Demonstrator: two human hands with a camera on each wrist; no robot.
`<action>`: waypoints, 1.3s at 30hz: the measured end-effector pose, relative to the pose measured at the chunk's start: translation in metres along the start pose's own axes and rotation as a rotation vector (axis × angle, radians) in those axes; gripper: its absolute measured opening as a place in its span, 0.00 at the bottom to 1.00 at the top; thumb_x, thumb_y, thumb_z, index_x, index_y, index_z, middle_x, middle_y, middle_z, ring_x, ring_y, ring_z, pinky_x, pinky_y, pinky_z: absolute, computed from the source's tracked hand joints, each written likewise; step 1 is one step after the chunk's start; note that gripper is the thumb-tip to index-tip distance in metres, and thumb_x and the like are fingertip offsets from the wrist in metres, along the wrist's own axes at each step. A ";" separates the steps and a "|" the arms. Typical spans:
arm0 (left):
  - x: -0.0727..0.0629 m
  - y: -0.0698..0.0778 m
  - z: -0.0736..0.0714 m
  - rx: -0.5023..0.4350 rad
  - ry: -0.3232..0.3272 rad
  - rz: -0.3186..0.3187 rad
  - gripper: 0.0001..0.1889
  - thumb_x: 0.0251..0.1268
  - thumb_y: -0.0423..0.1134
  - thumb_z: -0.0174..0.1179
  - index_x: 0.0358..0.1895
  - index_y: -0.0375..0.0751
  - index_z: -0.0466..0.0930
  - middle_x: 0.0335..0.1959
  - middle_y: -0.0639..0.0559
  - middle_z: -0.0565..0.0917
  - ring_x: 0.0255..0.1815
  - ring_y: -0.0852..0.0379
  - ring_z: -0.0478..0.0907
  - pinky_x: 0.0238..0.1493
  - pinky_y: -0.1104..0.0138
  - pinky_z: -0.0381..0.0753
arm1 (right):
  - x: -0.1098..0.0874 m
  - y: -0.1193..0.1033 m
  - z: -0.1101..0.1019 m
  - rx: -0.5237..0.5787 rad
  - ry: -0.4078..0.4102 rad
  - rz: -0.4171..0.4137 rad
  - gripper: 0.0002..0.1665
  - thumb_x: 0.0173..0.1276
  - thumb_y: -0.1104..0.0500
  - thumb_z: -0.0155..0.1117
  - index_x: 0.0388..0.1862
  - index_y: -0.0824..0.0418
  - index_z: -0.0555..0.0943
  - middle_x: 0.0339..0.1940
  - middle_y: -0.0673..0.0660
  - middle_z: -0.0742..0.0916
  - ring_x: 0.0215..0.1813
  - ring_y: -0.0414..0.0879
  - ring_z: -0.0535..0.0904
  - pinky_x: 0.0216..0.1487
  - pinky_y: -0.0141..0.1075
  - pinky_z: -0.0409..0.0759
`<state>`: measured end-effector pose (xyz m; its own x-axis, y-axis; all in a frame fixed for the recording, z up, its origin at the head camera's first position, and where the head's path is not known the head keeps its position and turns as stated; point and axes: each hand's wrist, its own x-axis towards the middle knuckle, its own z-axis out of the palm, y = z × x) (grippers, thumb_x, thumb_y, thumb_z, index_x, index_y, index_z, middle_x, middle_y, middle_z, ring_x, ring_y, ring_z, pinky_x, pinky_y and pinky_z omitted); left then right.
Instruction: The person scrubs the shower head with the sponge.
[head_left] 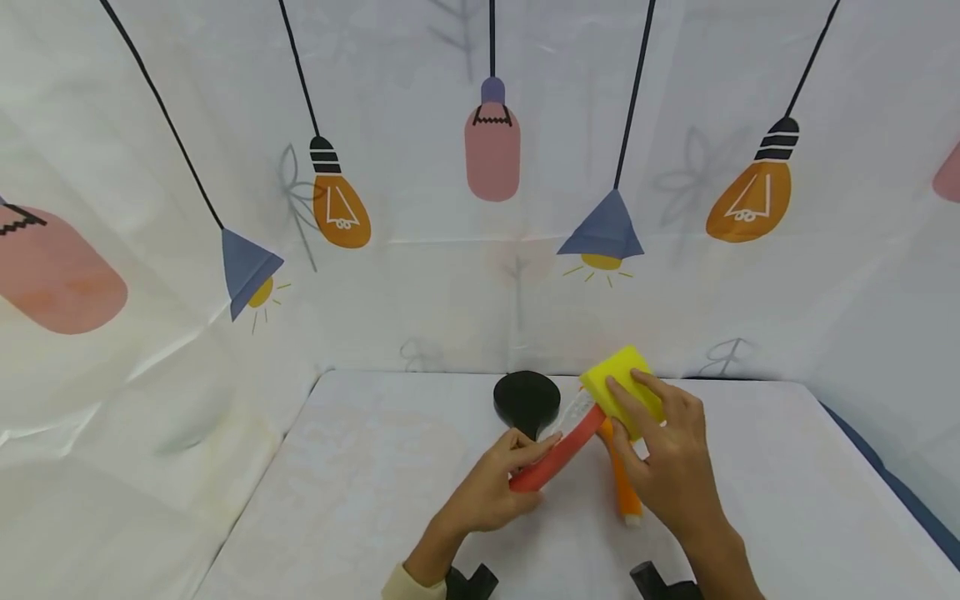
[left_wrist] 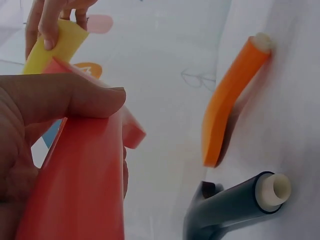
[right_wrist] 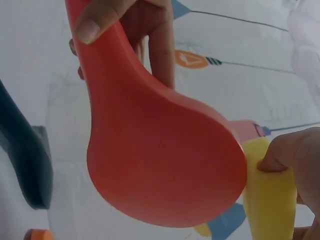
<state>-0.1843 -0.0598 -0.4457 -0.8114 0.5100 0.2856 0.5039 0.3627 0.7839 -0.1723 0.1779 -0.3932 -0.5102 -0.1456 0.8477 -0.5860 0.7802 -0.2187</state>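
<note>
My left hand (head_left: 501, 483) grips the handle of a red shower head (head_left: 558, 457), its thumb lying along the handle in the left wrist view. The shower head is held up over the table, its smooth rounded back (right_wrist: 165, 160) facing the right wrist camera. Between the fingers and thumb of my right hand (head_left: 675, 454) is a yellow sponge (head_left: 621, 379). In the right wrist view the sponge (right_wrist: 272, 200) is pressed against the side edge of the red head. Part of the handle is hidden behind the left fingers.
A black shower head (head_left: 527, 400) lies on the white table (head_left: 360, 467), just beyond the left hand. An orange shower head (head_left: 625, 483) lies under the right hand, its pale handle end toward me. Behind the table hangs a white cloth (head_left: 420, 308) printed with lamps.
</note>
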 end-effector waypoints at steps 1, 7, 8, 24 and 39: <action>0.000 0.000 0.000 0.001 0.009 0.002 0.40 0.53 0.25 0.70 0.71 0.56 0.71 0.46 0.52 0.74 0.47 0.61 0.72 0.46 0.73 0.78 | -0.001 -0.002 0.000 -0.006 -0.020 -0.004 0.28 0.78 0.43 0.44 0.62 0.56 0.81 0.61 0.68 0.79 0.57 0.67 0.69 0.51 0.51 0.67; 0.000 0.000 -0.005 0.000 0.055 -0.044 0.41 0.51 0.27 0.73 0.71 0.56 0.72 0.45 0.52 0.75 0.46 0.61 0.74 0.44 0.72 0.79 | -0.007 -0.023 0.015 -0.028 -0.060 -0.122 0.26 0.75 0.50 0.42 0.58 0.55 0.84 0.59 0.65 0.81 0.56 0.65 0.71 0.50 0.53 0.74; 0.000 -0.001 -0.006 -0.004 0.061 -0.057 0.39 0.51 0.28 0.73 0.69 0.54 0.74 0.45 0.52 0.76 0.46 0.61 0.74 0.43 0.72 0.80 | -0.008 -0.026 0.019 -0.030 -0.072 -0.154 0.25 0.73 0.53 0.43 0.57 0.55 0.84 0.59 0.64 0.81 0.57 0.65 0.72 0.52 0.54 0.75; 0.002 0.000 -0.015 0.015 0.037 -0.009 0.34 0.53 0.30 0.73 0.67 0.48 0.76 0.46 0.53 0.79 0.44 0.63 0.76 0.44 0.71 0.80 | -0.002 -0.018 0.016 0.029 -0.061 -0.182 0.24 0.73 0.52 0.45 0.56 0.54 0.85 0.56 0.62 0.82 0.55 0.61 0.73 0.54 0.46 0.69; -0.010 -0.017 -0.036 -0.310 -0.204 0.189 0.32 0.62 0.32 0.67 0.71 0.41 0.70 0.54 0.42 0.82 0.50 0.62 0.79 0.51 0.66 0.83 | -0.007 0.034 -0.011 0.294 -0.231 0.305 0.32 0.73 0.68 0.55 0.75 0.54 0.67 0.64 0.60 0.74 0.51 0.33 0.68 0.51 0.14 0.67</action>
<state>-0.1952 -0.0996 -0.4424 -0.6220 0.7007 0.3495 0.5001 0.0121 0.8659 -0.1819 0.2123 -0.4011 -0.7938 -0.0943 0.6009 -0.5238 0.6082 -0.5965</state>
